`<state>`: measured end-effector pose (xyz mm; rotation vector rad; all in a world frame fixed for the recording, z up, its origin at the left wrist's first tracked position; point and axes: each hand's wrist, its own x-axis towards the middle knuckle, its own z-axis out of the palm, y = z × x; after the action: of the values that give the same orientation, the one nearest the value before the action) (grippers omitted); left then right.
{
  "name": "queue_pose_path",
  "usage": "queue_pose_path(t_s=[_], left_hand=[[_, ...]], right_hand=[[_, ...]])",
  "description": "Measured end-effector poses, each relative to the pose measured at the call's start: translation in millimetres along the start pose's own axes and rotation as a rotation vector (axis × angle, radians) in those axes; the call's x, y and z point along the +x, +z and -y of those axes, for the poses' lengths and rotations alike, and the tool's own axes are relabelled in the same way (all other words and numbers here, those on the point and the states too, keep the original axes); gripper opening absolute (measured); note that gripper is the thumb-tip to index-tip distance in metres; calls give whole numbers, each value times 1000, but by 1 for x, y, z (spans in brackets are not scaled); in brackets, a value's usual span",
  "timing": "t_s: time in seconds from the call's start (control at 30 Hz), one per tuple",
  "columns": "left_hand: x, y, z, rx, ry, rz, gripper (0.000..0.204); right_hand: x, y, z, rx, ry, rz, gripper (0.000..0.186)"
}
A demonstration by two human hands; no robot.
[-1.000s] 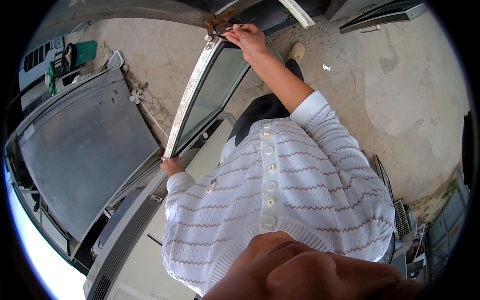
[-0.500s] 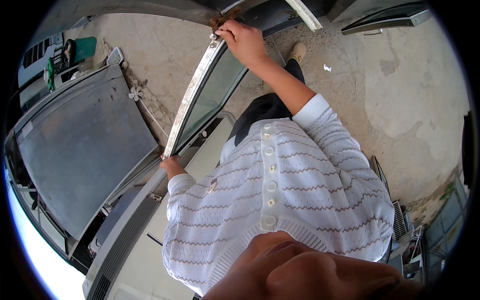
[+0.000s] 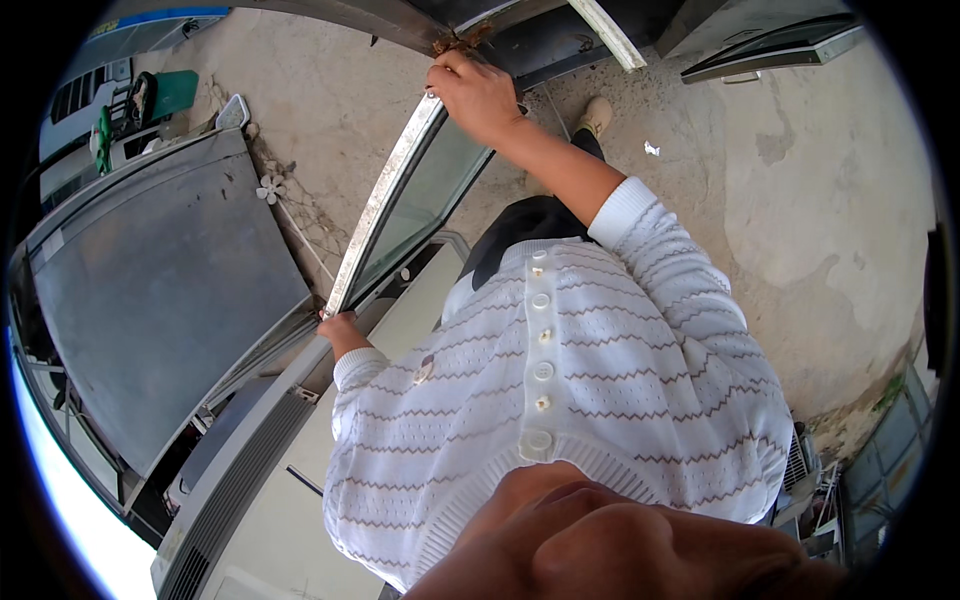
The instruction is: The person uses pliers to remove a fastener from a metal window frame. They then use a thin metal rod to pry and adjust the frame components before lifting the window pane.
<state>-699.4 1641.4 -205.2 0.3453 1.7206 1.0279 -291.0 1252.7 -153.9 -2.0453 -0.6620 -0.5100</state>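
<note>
A vehicle door with a pale metal window frame (image 3: 385, 200) and tinted glass (image 3: 425, 195) stands in front of me, slanting from upper middle to lower left. My right hand (image 3: 472, 100) has its fingers curled over the frame's top end, just below a rusty fitting (image 3: 455, 48) on a dark metal body above. My left hand (image 3: 336, 328) grips the frame's lower end, its fingertips partly hidden. Below the glass the cream door panel (image 3: 270, 530) passes beside my striped cardigan and partly behind it.
A large grey panel (image 3: 160, 300) lies at left, with green and metal items (image 3: 170, 95) beyond and a white flower-shaped piece (image 3: 270, 190) beside it. A loose framed glass pane (image 3: 770, 55) sits upper right. My shoe (image 3: 595, 115) is on the concrete floor (image 3: 810, 200). Scrap metal (image 3: 815, 500) stands lower right.
My right hand has turned and moved down slightly, going from a pinch at the rusty fitting to fingers curled over the frame's top. My left hand stays at the lower end.
</note>
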Motion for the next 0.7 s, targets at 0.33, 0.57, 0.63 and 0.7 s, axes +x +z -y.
queue_pose_path(t_s=[0.33,0.57,0.63,0.7], left_hand=[[37,-13,6,-7,2,94,53],[82,-31,-15,-12,-6,74,52],[32,-5,7,-23,-4,96,57],[-22,1,10,-64,12,113,67]], right_hand=[[-22,-5,-47,881,940,-143,14],[-23,-6,-52,1315,1326,-89,15],[-26,-3,-55,1290,1336,-134,15],[-27,3,-57,1296,1318,-157,16]])
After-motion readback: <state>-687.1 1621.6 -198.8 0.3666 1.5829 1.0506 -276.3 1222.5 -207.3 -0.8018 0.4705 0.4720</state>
